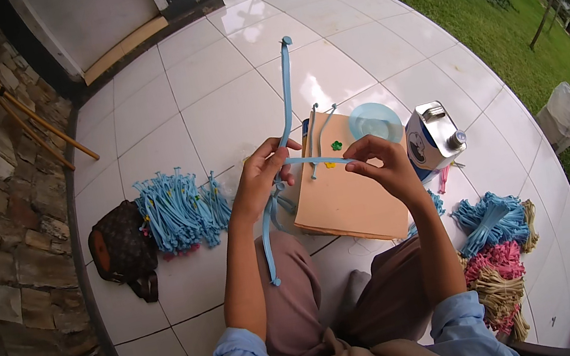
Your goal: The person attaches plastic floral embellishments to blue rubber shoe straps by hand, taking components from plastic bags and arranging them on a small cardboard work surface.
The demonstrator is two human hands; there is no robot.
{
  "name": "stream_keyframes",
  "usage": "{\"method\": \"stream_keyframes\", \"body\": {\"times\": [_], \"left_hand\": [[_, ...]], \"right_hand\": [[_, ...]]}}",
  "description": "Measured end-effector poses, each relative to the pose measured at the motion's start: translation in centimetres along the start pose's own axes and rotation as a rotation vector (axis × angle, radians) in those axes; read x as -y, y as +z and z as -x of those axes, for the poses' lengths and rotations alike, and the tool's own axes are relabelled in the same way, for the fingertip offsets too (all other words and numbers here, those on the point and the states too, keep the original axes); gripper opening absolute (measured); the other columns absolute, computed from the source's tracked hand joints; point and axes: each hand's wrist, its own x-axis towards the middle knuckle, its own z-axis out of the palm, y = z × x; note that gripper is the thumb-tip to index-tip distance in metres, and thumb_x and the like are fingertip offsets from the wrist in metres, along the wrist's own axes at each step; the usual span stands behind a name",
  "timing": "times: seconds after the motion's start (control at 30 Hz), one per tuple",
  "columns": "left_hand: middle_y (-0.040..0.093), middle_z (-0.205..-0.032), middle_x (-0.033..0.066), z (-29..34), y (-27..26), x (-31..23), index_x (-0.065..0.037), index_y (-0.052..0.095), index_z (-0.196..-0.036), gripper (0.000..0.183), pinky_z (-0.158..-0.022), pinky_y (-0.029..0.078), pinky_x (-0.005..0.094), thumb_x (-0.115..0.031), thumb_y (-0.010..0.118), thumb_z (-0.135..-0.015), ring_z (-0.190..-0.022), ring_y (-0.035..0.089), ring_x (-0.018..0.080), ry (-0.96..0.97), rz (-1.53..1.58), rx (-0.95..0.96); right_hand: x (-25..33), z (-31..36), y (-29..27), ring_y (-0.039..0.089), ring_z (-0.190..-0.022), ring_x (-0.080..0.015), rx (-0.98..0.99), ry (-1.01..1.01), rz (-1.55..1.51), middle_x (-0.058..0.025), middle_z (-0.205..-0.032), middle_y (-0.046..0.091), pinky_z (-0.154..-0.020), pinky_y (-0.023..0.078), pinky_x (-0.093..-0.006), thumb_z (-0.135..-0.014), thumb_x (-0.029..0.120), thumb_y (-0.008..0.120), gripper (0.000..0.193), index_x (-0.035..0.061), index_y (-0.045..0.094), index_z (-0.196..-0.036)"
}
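Note:
My left hand (265,174) is closed round several light-blue fabric straps (287,90); one stands up high with a knotted tip, others hang down over my left knee. Between my hands a blue strap (316,161) is stretched sideways, its right end pinched in the fingers of my right hand (384,167). Below them lies a tan board (351,204), flat in front of my knees. On it are a small green flower-shaped piece (337,145), a yellow piece (330,165) partly behind the strap, and thin blue-grey strips (323,130) with knotted ends.
To the left, a heap of blue straps (180,210) lies beside a dark brown bag (121,245). A pale-blue plate (376,121) and a metal can (433,140) stand beyond the board. Blue, pink and beige bundles (492,225) lie right, on white floor tiles (219,106).

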Motion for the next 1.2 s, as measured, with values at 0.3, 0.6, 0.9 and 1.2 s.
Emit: {"method": "stream_keyframes", "body": {"times": [0.3,0.6,0.9,1.2], "left_hand": [[0.049,-0.080,0.0017,2.4,3.0,-2.6,-0.001,0.055,-0.095,0.023,-0.054,0.037,0.0195,-0.016,0.063,-0.081,-0.059,0.042,0.0066,0.003,0.165,0.077],[0.055,-0.084,0.0040,4.0,4.8,-2.7,-0.008,0.049,-0.076,0.017,-0.074,0.039,0.0222,-0.003,0.065,-0.073,-0.079,0.048,0.0071,0.121,0.049,-0.075],[0.047,-0.088,0.0057,3.3,5.3,-1.8,-0.007,0.047,-0.088,0.019,-0.058,0.035,0.0190,-0.010,0.063,-0.078,-0.069,0.041,0.0075,-0.134,0.535,0.058],[0.046,-0.085,0.0036,2.5,6.7,-0.7,-0.008,0.044,-0.095,0.018,-0.059,0.033,0.0208,-0.014,0.058,-0.085,-0.069,0.039,0.0083,-0.122,0.569,0.004]], "right_hand": [[2.8,1.7,-3.0,0.052,-0.073,-0.0094,-0.325,-0.196,0.012,-0.0023,-0.082,0.060,-0.066,0.043,-0.0238,-0.067,0.010,0.075,0.025,0.0022,0.058,-0.082],[4.5,2.5,-2.4,0.054,-0.073,-0.0134,-0.442,-0.198,-0.526,-0.0118,-0.085,0.059,-0.057,0.043,-0.0233,-0.072,-0.004,0.065,0.043,0.0053,0.044,-0.108],[3.2,1.7,-1.6,0.052,-0.074,-0.0141,-0.568,-0.083,-0.769,-0.0132,-0.091,0.056,-0.066,0.042,-0.0257,-0.074,0.000,0.062,0.052,-0.0013,0.036,-0.119],[2.5,1.7,1.8,0.049,-0.090,-0.0126,-0.105,0.027,-0.711,-0.0115,-0.110,0.050,-0.072,0.042,-0.0258,-0.083,0.010,0.057,0.045,0.0024,0.041,-0.125]]}}
